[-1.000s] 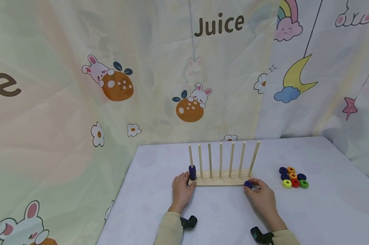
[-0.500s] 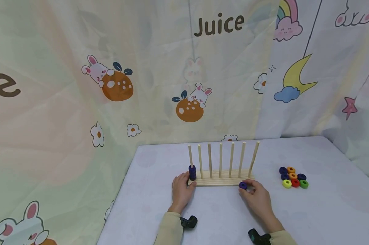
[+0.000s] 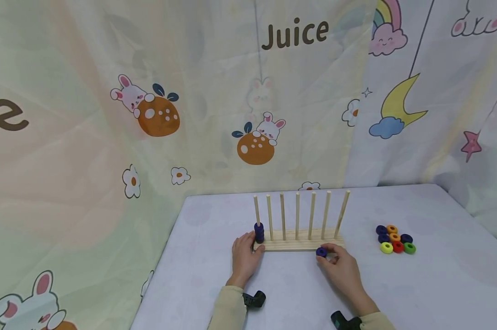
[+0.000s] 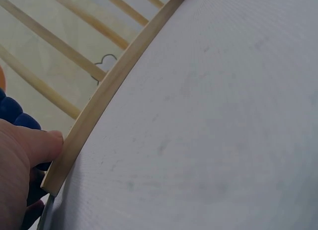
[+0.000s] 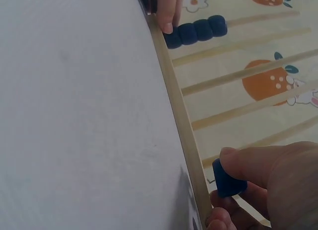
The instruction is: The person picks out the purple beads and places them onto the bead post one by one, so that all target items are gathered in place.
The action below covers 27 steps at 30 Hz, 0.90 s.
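A wooden peg stand (image 3: 295, 246) with a row of several upright pegs sits on the table. Dark blue ring beads (image 3: 259, 233) are stacked on its leftmost peg; the other pegs are bare. My left hand (image 3: 245, 259) grips the stand's left end beside that stack, its thumb (image 4: 47, 146) against the base. Between thumb and fingers, my right hand (image 3: 346, 270) pinches a single dark blue ring bead (image 3: 321, 252) in front of the base's right part. In the right wrist view this bead (image 5: 228, 179) appears close to the base edge, off the pegs.
To the right of the stand, loose ring beads lie grouped on the white table (image 3: 450, 275): blue (image 3: 406, 238), orange (image 3: 392, 228), yellow (image 3: 386, 248), red (image 3: 398, 247) and green (image 3: 409, 248). A printed cloth (image 3: 207, 114) hangs behind the table.
My right hand has moved left along the front of the stand, carrying the blue bead. The left hand and the stand have stayed in place.
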Available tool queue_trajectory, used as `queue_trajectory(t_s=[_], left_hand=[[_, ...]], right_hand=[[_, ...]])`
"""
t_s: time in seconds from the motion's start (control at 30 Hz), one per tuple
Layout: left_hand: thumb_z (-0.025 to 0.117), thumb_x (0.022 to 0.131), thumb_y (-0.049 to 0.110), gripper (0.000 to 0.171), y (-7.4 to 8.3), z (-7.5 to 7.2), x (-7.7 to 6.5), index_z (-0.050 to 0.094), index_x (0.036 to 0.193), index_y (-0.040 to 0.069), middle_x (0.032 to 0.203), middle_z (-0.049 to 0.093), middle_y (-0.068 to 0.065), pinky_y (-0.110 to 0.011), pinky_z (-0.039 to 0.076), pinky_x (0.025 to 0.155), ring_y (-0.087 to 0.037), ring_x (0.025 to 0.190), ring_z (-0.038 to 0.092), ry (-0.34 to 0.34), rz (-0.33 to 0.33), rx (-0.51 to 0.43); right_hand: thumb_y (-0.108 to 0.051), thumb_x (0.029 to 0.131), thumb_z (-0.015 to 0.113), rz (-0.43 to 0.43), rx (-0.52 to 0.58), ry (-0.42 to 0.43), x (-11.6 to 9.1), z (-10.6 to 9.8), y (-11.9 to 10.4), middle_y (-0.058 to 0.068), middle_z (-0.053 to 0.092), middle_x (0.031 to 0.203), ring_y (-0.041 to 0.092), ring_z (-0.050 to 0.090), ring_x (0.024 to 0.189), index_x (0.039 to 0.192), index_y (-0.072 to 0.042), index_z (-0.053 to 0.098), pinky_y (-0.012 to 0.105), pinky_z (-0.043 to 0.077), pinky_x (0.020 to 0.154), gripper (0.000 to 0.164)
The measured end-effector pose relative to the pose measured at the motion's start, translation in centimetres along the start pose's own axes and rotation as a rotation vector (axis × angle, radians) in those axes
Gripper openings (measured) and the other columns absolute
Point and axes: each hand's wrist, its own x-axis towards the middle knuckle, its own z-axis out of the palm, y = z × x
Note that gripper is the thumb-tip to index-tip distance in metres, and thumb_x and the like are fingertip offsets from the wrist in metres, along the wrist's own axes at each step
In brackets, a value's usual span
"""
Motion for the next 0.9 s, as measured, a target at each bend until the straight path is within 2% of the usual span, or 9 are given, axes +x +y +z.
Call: queue_trajectory(t_s=[0.23,0.5,0.9], left_hand=[[0.072,0.086,0.022,0.051,-0.09,-0.03,-0.04,0.060,0.128,-0.005,0.135,0.059,-0.014,-0.053,0.024,0.114,-0.034,0.129,0.048,0.030,0.033,-0.013],[0.074,0.083,0.021,0.050,-0.19,0.39,-0.24,0.063,0.122,-0.008,0.125,0.063,-0.018,-0.054,0.031,0.107,-0.037,0.119,0.053,0.131,0.129,0.043],[0.073,0.084,0.023,0.053,0.05,-0.05,-0.06,0.061,0.127,-0.005,0.132,0.061,-0.015,-0.054,0.026,0.113,-0.034,0.127,0.049,0.038,0.048,0.004]], right_hand=[[-0.012,0.079,0.080,-0.022,0.026,-0.023,-0.17,0.56,-0.20,0.010,0.070,0.098,0.004,0.049,0.057,0.110,-0.005,0.068,0.020,0.040,0.049,0.034],[-0.015,0.081,0.079,-0.012,0.017,-0.075,-0.38,0.71,-0.50,0.008,0.069,0.099,0.007,0.049,0.059,0.113,-0.007,0.068,0.021,0.039,0.050,0.034],[-0.015,0.081,0.079,-0.018,0.013,-0.084,-0.54,0.82,-0.72,0.007,0.069,0.099,0.007,0.048,0.060,0.112,-0.008,0.069,0.020,0.038,0.050,0.034]])
